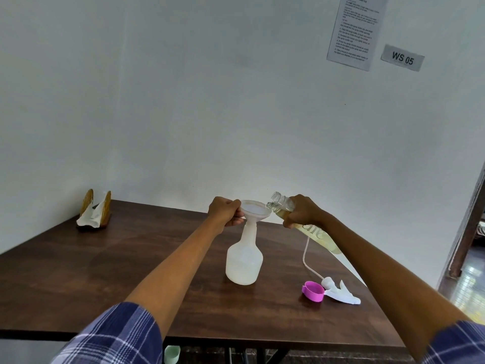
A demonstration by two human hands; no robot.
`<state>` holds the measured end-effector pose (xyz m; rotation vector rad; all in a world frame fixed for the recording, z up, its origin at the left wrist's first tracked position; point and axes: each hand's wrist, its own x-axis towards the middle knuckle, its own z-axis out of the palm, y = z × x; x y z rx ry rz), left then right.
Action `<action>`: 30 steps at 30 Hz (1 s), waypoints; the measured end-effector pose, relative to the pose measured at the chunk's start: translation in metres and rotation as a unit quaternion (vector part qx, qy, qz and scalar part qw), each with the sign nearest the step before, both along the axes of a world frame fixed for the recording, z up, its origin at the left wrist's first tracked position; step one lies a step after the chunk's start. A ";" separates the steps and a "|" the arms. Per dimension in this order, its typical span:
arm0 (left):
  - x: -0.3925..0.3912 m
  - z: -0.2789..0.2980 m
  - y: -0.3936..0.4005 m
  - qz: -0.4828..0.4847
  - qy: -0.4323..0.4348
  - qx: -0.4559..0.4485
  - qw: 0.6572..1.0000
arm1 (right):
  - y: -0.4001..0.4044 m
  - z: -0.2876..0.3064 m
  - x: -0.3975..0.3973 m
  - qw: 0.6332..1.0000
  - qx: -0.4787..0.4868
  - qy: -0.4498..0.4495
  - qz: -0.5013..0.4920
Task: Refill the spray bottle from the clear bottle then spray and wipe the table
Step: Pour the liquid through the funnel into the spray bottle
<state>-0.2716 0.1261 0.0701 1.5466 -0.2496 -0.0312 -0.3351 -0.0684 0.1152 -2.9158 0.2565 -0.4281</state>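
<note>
White translucent spray bottle (244, 261) stands upright mid counter (110, 271), cap off, white funnel (255, 212) seated in its neck. Left hand (226, 213) pinches the funnel rim on its left side, fingers curled round the edge. Right hand (301, 214) grips the clear bottle (309, 227) near its neck, fingers wrapped round it; bottle is tilted, open threaded mouth just above the funnel's right rim, yellowish liquid inside. Cannot tell whether liquid is flowing. Spray head (338, 290), white trigger with pink collar, lies on its side on the counter right of the spray bottle, its thin dip tube (305, 258) curving away toward the back. Wooden napkin holder (95, 209) with white tissue sits at the far left corner by the wall. Printed sheet (355, 30) and a "WS 05" label (402, 58) hang on the wall upper right. Both sleeves blue plaid.
</note>
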 end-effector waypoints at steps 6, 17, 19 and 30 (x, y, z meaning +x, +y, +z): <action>0.001 0.000 0.000 0.005 -0.001 0.003 1.000 | 0.001 0.002 -0.002 1.000 -0.007 0.007 0.000; 0.000 -0.001 0.000 0.004 0.000 -0.003 1.000 | 0.003 0.002 -0.003 1.000 0.002 0.006 0.003; 0.001 -0.002 0.000 0.004 0.001 -0.005 1.000 | 0.003 0.002 -0.003 1.000 0.002 0.009 0.005; 0.000 -0.002 0.001 0.007 -0.004 -0.004 1.000 | 0.004 0.000 0.000 1.000 0.000 0.010 0.006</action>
